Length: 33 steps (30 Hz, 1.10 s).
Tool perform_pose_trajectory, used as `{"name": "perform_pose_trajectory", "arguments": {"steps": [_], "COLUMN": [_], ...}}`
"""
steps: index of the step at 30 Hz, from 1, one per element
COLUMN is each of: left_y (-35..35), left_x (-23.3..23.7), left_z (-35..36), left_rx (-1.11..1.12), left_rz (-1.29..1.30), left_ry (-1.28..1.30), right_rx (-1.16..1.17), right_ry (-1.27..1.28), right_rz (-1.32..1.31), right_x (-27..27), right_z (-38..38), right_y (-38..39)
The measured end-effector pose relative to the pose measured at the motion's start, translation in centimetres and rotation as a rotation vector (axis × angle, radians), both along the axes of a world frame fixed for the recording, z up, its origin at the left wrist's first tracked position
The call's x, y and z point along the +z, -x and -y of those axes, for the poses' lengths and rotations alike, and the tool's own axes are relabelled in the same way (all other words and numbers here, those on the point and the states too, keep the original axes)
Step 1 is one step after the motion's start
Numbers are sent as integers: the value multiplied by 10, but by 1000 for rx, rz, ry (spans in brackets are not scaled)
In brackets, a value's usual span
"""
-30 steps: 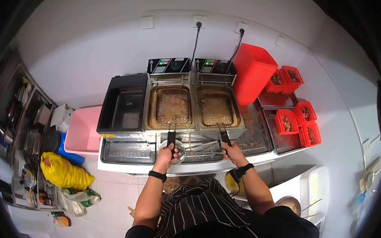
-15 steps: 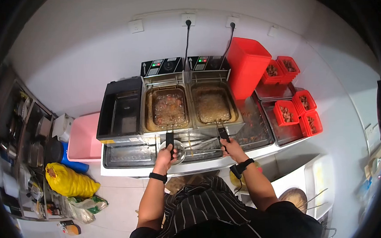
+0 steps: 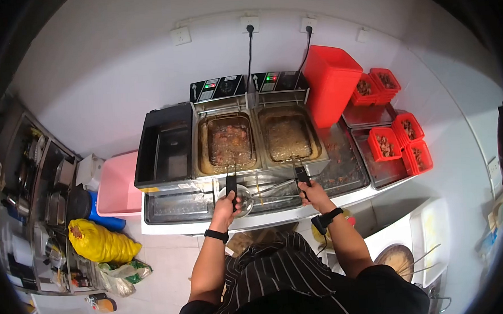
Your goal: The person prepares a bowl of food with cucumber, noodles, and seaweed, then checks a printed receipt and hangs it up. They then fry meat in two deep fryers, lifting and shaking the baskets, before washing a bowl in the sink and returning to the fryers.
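Observation:
My left hand (image 3: 228,208) is closed round the black handle of the left fryer basket (image 3: 232,186). That basket sits in bubbling oil, with reddish-brown pieces of food (image 3: 232,140) showing at the surface. My right hand (image 3: 315,194) grips the black handle of the right fryer basket (image 3: 302,176). Foaming oil (image 3: 287,139) fills the right basket, and its contents are hidden. Both baskets hang in the double electric fryer (image 3: 258,163). Beneath my left hand, a round metal strainer (image 3: 246,205) and long tongs (image 3: 276,188) lie on the metal tray.
Red tubs of meat pieces (image 3: 385,144) stand on trays at the right, beside a tall red container (image 3: 331,84). A black lidded unit (image 3: 165,147) adjoins the fryer. On the left are a pink bin (image 3: 114,187) and a yellow sack (image 3: 102,241). A wooden chopping block (image 3: 394,261) is lower right.
The whole view has shifted slightly, so the scene sits a little further right. Both hands keep their hold on the basket handles, and the oil is still bubbling.

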<state>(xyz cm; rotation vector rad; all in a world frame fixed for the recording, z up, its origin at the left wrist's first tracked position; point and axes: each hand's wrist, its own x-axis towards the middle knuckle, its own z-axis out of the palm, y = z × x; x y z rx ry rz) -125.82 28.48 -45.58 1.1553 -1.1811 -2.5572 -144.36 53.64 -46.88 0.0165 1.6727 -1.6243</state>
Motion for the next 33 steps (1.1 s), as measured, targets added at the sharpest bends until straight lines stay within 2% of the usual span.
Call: {"name": "perform_pose_trajectory", "arguments": {"steps": [28,30,32,33], "left_y": [5,11,15,10], "left_x": [-5,-19,-33,-21], "left_z": [-9,5,14,4], "left_rx": [9,-20,-25,-56], "left_rz": [1,-3,-63,-9], "left_ry": [2,57,42,93], "right_rx": [-14,-1,34,57], "right_ry": [-18,-11,-17,-55], "right_rz": [8,25,-89,-158], "right_x": [1,-4,1,9], "right_z": [5,0,5,3], "right_y": [4,5,17,7]}}
